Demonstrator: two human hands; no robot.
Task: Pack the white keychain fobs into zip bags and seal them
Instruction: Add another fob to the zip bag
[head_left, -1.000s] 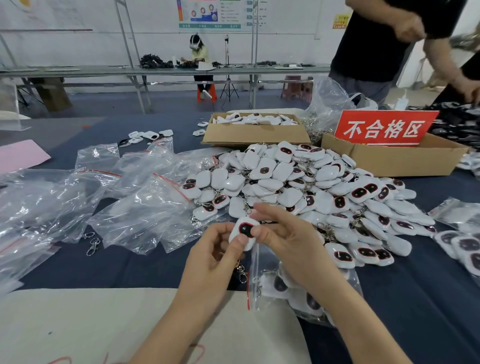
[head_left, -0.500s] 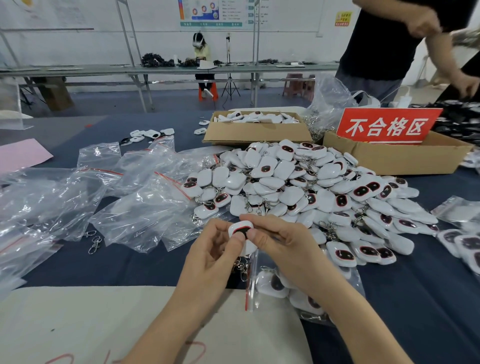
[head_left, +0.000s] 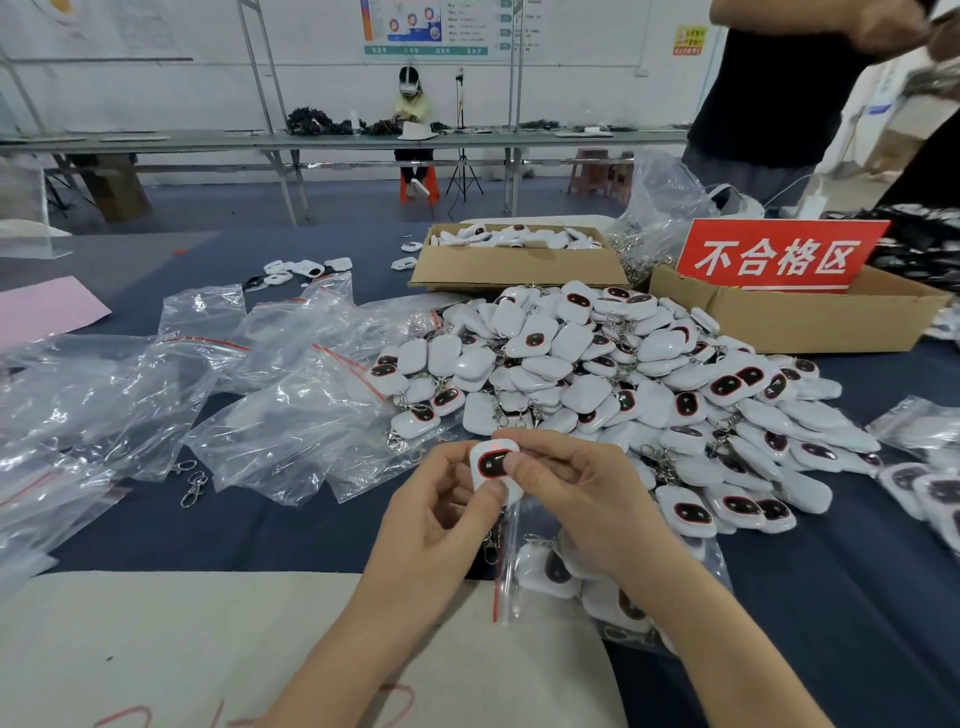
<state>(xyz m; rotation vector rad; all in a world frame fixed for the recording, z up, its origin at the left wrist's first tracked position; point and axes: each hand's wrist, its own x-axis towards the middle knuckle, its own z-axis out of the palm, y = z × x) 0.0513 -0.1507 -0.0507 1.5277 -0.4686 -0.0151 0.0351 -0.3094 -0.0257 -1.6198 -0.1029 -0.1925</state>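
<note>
Blue table, heap behind — one fob is being pinched by left hand and right hand; a red glow is now showing — probably being tested before bagging.

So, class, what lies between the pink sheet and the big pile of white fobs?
Crumpled clear zip bags, spread across that stretch; the head view shows it.

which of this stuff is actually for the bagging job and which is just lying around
For the job: fob held by the left hand and right hand; part-filled bag under them; fob pile; empty bags.
Lying about: red sign; its cardboard box; loose clips; pink sheet.
</note>
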